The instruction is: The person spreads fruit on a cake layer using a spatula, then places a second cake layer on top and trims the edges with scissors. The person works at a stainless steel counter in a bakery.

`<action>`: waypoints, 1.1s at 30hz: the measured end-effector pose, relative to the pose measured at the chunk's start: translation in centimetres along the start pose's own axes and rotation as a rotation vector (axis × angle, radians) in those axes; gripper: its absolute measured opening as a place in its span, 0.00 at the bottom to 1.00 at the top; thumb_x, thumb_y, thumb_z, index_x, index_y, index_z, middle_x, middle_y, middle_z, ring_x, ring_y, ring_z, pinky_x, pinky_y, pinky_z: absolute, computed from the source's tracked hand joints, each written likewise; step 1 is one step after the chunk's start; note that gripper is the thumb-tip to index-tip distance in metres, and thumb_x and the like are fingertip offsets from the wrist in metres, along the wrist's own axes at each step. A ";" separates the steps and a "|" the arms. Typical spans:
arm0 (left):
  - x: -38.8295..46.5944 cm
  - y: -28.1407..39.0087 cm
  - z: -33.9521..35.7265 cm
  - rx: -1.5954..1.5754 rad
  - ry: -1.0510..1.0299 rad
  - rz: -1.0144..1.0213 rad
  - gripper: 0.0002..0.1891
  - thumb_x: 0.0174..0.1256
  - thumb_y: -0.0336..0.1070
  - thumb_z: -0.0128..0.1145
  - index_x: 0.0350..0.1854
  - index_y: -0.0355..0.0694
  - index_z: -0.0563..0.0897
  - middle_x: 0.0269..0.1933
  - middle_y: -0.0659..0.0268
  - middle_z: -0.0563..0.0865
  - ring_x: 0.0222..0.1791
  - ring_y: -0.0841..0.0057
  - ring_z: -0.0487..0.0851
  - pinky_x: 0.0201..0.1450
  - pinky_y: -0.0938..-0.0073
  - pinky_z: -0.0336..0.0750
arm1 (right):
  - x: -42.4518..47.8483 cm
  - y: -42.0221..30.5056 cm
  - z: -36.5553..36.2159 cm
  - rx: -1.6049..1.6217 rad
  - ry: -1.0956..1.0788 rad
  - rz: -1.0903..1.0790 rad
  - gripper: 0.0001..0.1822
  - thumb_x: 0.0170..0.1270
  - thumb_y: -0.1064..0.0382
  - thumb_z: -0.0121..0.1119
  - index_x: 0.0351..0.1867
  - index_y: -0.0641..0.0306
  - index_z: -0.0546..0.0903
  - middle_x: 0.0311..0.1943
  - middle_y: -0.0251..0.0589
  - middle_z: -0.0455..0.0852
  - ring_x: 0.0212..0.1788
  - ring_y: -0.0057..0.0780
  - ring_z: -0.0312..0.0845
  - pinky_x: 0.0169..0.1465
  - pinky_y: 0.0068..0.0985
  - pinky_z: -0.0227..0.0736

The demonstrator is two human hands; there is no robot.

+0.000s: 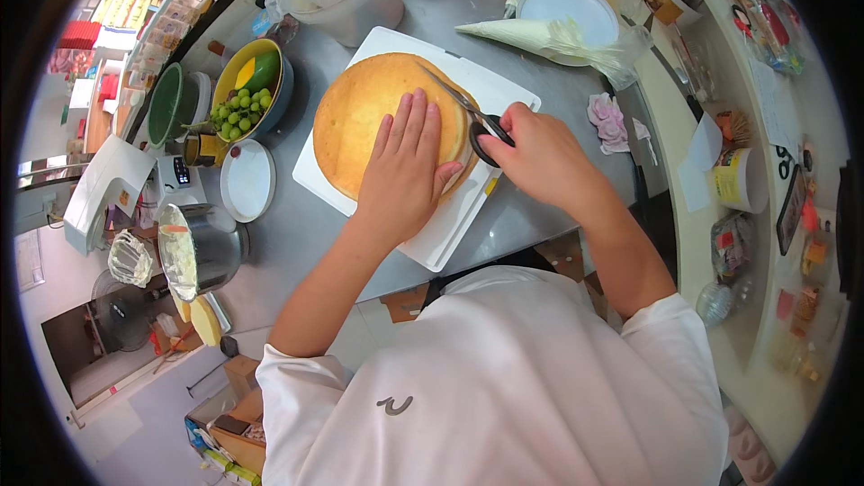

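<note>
A round golden sponge cake (351, 108) lies on a white rectangular board (432, 253) on the metal table. My left hand (408, 162) rests flat on top of the cake, fingers pointing away from me and thumb out to the right. In my right hand (540, 152) is a pair of scissors (476, 111) with black handles. Their blades reach along the cake's right edge, tips pointing away to the left. Along that side the pale crumb shows below the browned top. How far the lower blade goes into the cake is hidden.
Left of the board stand a bowl of grapes and a mango (287, 81), a white plate (250, 199) and a steel mixing bowl (223, 250) with cream. Beyond it are a white bucket (364, 10) and a filled piping bag (520, 37). A crumpled pink cloth (609, 121) lies at right.
</note>
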State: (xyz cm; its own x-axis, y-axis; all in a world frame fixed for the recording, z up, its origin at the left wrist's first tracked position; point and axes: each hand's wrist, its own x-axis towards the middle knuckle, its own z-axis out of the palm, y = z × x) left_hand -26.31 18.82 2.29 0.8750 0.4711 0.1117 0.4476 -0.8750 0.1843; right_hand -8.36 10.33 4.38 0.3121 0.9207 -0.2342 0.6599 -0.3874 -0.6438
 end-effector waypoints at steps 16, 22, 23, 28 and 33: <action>-1.4 -1.4 -2.1 -0.029 -0.169 0.105 0.32 0.69 0.46 0.46 0.71 0.36 0.56 0.73 0.55 0.54 0.74 0.61 0.51 0.73 0.59 0.47 | 0.3 -0.7 -0.3 -0.015 -0.007 -0.009 0.23 0.60 0.51 0.58 0.33 0.77 0.75 0.27 0.58 0.83 0.32 0.52 0.81 0.39 0.39 0.74; -2.0 -2.2 -2.9 -0.019 -0.250 0.145 0.32 0.69 0.47 0.46 0.71 0.36 0.56 0.73 0.54 0.54 0.74 0.61 0.51 0.73 0.59 0.46 | -0.3 0.0 0.2 -0.019 -0.014 -0.037 0.24 0.59 0.50 0.59 0.33 0.78 0.75 0.26 0.58 0.83 0.31 0.52 0.81 0.37 0.40 0.74; -2.0 -2.3 -3.0 -0.009 -0.267 0.157 0.33 0.69 0.47 0.47 0.70 0.35 0.56 0.73 0.54 0.54 0.74 0.61 0.51 0.73 0.59 0.46 | -0.3 0.0 0.1 -0.017 -0.014 -0.035 0.24 0.59 0.50 0.59 0.33 0.77 0.75 0.26 0.58 0.83 0.31 0.52 0.81 0.37 0.40 0.74; -0.8 -0.7 -2.3 -0.060 -0.113 0.047 0.35 0.68 0.50 0.48 0.70 0.32 0.55 0.73 0.50 0.53 0.74 0.56 0.50 0.73 0.58 0.46 | 0.3 -1.1 0.2 -0.016 0.025 -0.006 0.23 0.59 0.52 0.59 0.33 0.78 0.75 0.25 0.58 0.83 0.31 0.53 0.81 0.36 0.39 0.75; 0.0 0.1 -0.4 -0.020 -0.064 -0.019 0.36 0.68 0.50 0.48 0.70 0.31 0.54 0.73 0.47 0.52 0.74 0.55 0.49 0.73 0.57 0.46 | 0.1 -0.5 0.7 -0.022 0.020 -0.017 0.25 0.57 0.50 0.60 0.34 0.79 0.76 0.26 0.59 0.83 0.32 0.53 0.82 0.38 0.39 0.75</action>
State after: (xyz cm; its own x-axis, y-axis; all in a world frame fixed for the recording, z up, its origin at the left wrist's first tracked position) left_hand -26.39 18.79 2.64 0.8769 0.4785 0.0451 0.4607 -0.8636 0.2049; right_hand -9.15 10.71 4.16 0.3142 0.9261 -0.2086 0.6801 -0.3729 -0.6312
